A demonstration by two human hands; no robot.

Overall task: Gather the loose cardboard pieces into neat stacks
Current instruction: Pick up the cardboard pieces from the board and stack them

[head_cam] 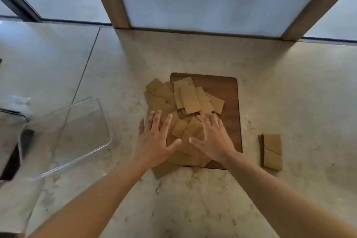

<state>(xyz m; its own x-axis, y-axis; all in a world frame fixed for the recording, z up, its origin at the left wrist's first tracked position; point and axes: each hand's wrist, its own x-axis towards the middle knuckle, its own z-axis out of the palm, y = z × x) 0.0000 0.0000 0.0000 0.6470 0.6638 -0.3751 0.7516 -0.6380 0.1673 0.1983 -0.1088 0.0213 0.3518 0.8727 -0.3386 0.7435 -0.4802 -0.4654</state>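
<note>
A pale marble bench carries a dark board heaped with loose cardboard pieces. Left hand and right hand lie flat on them, each grip released. One small stack sits right. A hasty sweep could push pieces off the board.

Person, head view: left hand and right hand bare, no rings or watch visible; both forearms bare, no sleeves in view.
</note>
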